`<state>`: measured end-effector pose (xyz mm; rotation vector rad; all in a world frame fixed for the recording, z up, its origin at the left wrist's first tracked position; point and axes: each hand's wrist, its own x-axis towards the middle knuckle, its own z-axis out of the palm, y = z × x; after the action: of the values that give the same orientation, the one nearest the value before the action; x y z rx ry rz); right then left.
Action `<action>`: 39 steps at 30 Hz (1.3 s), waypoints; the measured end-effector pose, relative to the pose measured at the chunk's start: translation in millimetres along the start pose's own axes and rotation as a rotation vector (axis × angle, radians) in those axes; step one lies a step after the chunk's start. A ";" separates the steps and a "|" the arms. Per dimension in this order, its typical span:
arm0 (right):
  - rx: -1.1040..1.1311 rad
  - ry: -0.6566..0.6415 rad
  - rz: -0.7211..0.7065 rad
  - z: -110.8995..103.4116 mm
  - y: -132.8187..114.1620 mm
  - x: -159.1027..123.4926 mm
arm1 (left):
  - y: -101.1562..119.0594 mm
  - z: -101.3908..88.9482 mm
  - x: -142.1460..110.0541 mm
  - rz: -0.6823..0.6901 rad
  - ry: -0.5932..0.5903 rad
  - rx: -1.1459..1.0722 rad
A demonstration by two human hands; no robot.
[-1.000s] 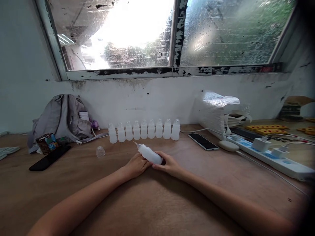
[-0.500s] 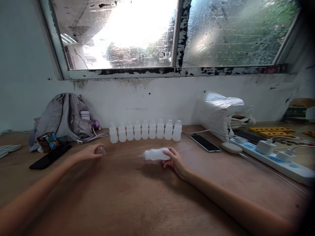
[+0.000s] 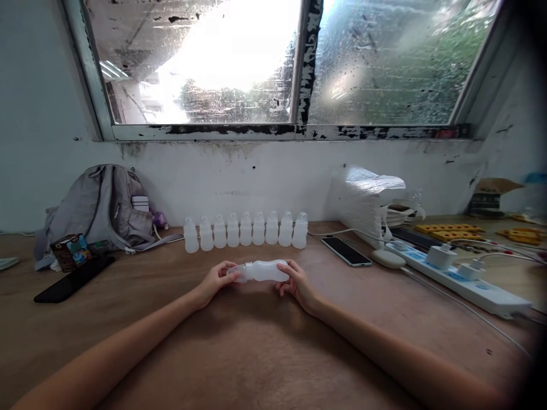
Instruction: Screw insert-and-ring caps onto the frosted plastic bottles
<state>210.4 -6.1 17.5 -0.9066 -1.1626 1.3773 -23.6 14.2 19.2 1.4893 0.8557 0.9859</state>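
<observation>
A white translucent squeeze bottle (image 3: pixel 267 271) lies level above the table, its nozzle end pointing left. My right hand (image 3: pixel 297 285) grips it by the base, thumb on top. Over the nozzle end sits a clear cap (image 3: pixel 242 273), which my left hand (image 3: pixel 219 280) pinches between thumb and fingers. The cap meets the bottle's neck; whether it is fully seated I cannot tell. Behind my hands, a row of several similar capped bottles (image 3: pixel 245 230) stands upright along the wall.
To the left are a grey backpack (image 3: pixel 100 210), a small carton (image 3: pixel 70 252) and a black phone (image 3: pixel 74 279). On the right lie another phone (image 3: pixel 346 251), a white puck-shaped device (image 3: pixel 388 259) and a power strip (image 3: pixel 491 296) with cables. A white bag (image 3: pixel 363 199) stands behind them.
My left hand has brought the clear cap rightward from the table's left side onto the bottle's nozzle end. My right hand still holds the bottle in about the same place.
</observation>
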 end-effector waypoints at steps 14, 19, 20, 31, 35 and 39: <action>-0.225 -0.280 0.032 7.2 -8.6 -19.4 | 8.7 12.8 -27.7 0.318 -0.050 0.551; -0.352 -0.297 0.026 10.5 -12.6 -29.0 | 6.8 18.5 -42.7 0.460 -0.039 0.651; -0.354 -0.289 0.016 10.7 -12.9 -30.0 | 5.8 19.2 -44.6 0.470 -0.038 0.667; -0.269 -0.243 -0.026 15.1 -11.8 -35.7 | -0.1 17.9 -48.1 0.646 -0.086 0.713; -0.318 -0.208 -0.102 16.6 -11.5 -39.5 | -2.9 18.3 -48.4 0.647 -0.131 0.686; -0.399 -0.129 -0.322 19.2 -10.3 -44.1 | -7.8 20.6 -45.2 0.685 -0.129 0.618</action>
<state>200.8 -53.1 28.4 -0.8651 -1.6419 0.9697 -22.3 -33.9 4.7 2.4493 0.5775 1.1427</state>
